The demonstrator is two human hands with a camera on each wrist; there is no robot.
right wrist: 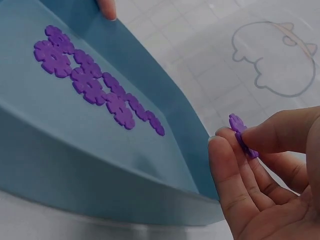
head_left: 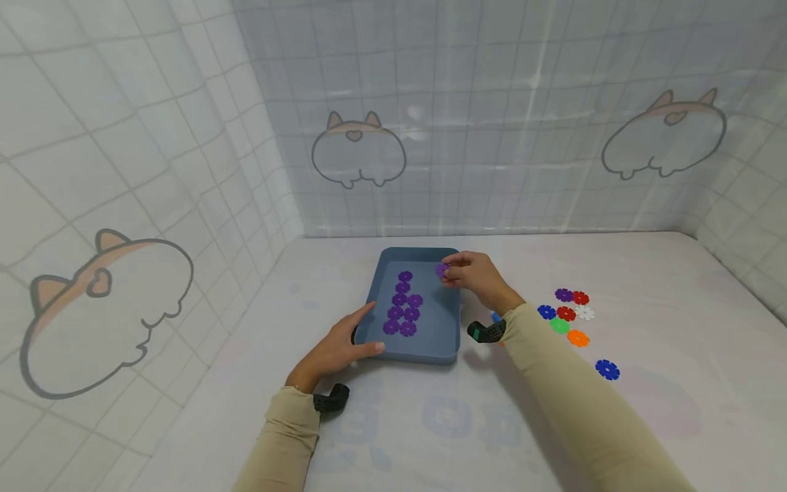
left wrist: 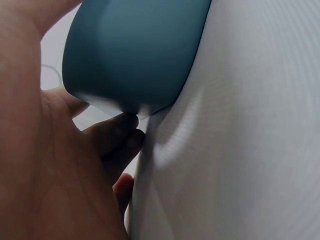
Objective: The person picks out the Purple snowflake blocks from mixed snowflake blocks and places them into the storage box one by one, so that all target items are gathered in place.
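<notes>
A blue-grey tray stands on the table, with several purple flower-shaped discs lying flat in two rows toward its left side. My left hand holds the tray's front left corner, the thumb at the front rim and the fingers along the left wall. In the left wrist view the tray's corner sits between thumb and fingers. Over the tray's back right part, my right hand pinches one purple flower-shaped disc between thumb and fingertips. It is held on edge, above the tray's rim.
Right of the tray lie loose flower-shaped discs: purple, red, white, green, orange and blue. My right forearm partly covers another blue disc. A tiled-pattern curtain hangs behind the table.
</notes>
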